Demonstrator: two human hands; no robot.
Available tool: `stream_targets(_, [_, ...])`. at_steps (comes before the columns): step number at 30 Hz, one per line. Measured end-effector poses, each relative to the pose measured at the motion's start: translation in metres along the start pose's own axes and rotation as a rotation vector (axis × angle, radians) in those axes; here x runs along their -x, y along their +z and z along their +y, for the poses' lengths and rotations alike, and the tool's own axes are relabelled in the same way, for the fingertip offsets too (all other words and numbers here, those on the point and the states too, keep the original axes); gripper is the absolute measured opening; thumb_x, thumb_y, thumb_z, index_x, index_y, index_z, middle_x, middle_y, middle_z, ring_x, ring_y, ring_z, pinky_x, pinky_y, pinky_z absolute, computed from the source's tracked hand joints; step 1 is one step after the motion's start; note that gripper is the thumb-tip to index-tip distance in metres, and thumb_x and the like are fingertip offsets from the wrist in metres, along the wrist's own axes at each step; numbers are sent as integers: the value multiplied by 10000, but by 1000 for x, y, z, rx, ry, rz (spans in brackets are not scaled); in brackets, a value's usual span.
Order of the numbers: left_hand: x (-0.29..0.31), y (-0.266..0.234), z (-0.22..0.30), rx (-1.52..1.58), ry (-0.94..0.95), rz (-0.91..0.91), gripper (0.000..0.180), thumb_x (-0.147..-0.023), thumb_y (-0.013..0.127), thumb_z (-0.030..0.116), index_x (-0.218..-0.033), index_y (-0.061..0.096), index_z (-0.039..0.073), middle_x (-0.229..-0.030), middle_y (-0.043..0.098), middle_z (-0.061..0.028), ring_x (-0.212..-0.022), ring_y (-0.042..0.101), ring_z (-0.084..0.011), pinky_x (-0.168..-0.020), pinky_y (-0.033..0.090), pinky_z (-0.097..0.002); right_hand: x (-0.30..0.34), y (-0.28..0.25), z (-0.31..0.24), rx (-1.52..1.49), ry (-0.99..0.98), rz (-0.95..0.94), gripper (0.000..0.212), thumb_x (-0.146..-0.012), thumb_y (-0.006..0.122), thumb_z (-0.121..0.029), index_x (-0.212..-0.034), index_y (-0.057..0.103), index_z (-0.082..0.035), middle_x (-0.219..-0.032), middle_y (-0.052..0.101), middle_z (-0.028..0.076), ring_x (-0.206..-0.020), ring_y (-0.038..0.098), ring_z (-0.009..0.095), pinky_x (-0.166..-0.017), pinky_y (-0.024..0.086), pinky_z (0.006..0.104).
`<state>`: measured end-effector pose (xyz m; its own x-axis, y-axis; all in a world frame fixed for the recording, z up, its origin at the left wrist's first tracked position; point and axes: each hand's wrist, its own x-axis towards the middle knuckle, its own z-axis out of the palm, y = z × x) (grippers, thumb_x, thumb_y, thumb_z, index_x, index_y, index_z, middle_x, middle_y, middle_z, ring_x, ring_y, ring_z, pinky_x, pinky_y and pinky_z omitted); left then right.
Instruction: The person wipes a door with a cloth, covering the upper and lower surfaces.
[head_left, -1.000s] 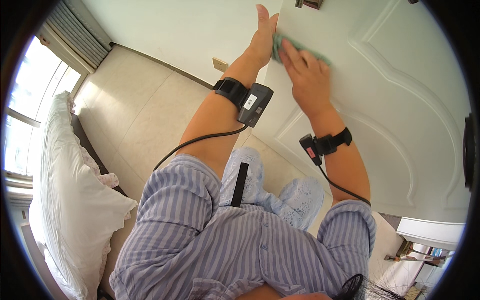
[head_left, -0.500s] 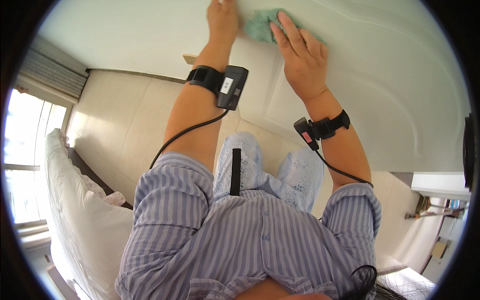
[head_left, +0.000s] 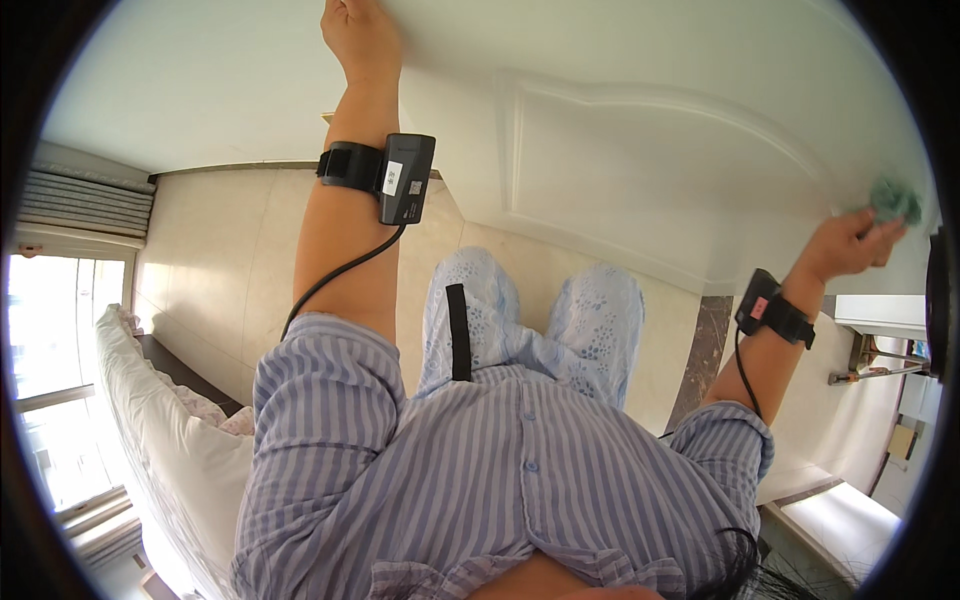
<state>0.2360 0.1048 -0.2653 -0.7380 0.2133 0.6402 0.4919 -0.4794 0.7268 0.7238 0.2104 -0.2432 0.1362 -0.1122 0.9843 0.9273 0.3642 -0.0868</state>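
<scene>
Green cloth (head_left: 895, 200) is sitting at the far right of our view, over the right part of the pale door (head_left: 640, 170). Our right hand (head_left: 846, 245) is gripping it, fingers bending in on the bunched fabric. Whether the cloth is touching the door's face, we are not managing to tell, since the rim is blurring that corner. Our left hand (head_left: 362, 42) is reaching up to the door's left edge, but the top of the view is cutting off its fingertips, so we are not able to tell whether that grip is closing on anything.

For wiping well, in our judgement, we should be spreading the cloth into a flat pad, pressing evenly and working along the raised moulding (head_left: 510, 145), while the left hand is steadying the door and the right wrist's cable (head_left: 743, 375) is hanging clear.

As for direction, the cloth is showing no clear front: it is bunching up, its loose bulk poking above the fingers near the right rim. We are not making out a long axis in the crumple; the right fingers themselves are pointing rightward.
</scene>
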Motion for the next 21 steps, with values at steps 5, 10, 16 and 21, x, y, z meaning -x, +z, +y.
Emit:
stream_targets(5, [-2, -4, 2, -27, 2, 1, 654, -950, 379, 500, -1164, 532, -98, -1146, 584, -182, -1053, 526, -240, -926, 387, -322, 12, -18, 54, -63, 335, -167, 398, -863, 438, -90, -1227, 480, 67, -1160, 552, 257, -986, 573, 374, -855, 456, 385])
stream_targets(10, [0, 3, 18, -18, 10, -4, 647, -944, 396, 508, -1124, 554, -92, -1090, 599, -161, -995, 528, -217, -888, 401, -317, 32, -11, 23, -317, 765, 20, 380, -871, 419, -72, -1207, 474, 98, -1120, 579, 224, -1005, 583, 333, -874, 451, 374])
stream_targets(16, [-2, 0, 10, 110, 101, 46, 662, -935, 407, 528, -1111, 559, -92, -1042, 594, -120, -946, 508, -173, -860, 402, -287, 70, -1, -74, -361, 622, -43, 438, -902, 441, -99, -1293, 395, 93, -1287, 458, 265, -1166, 476, 356, -985, 373, 375])
stream_targets(21, [-3, -1, 13, 39, 33, -14, 668, -935, 402, 533, -1096, 562, -95, -1016, 594, -111, -926, 501, -166, -852, 399, -283, 80, -3, -146, -219, 247, -173, 445, -926, 449, -171, -1318, 408, 36, -1319, 402, 287, -1230, 336, 457, -1018, 270, 505])
